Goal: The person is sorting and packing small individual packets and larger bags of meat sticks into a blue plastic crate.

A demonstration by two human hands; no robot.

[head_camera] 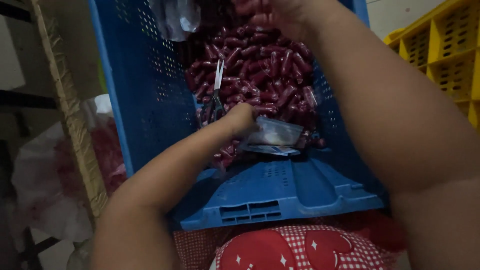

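In the blue crate [150,100]: left hand [242,119] pinches a clear bag [275,132] beside scissors [215,97]; right hand [267,15] grips red sausages [265,70]. The bag looks nearly empty; most remain loose.

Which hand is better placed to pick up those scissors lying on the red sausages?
Probably the left hand: it sits right beside the scissors in the blue crate, though it holds a clear bag. The right hand is farther up.

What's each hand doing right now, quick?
Left hand: closed on a clear plastic bag over the blue plastic crate.
Right hand: among the small dark red sausages; grip cannot be told.
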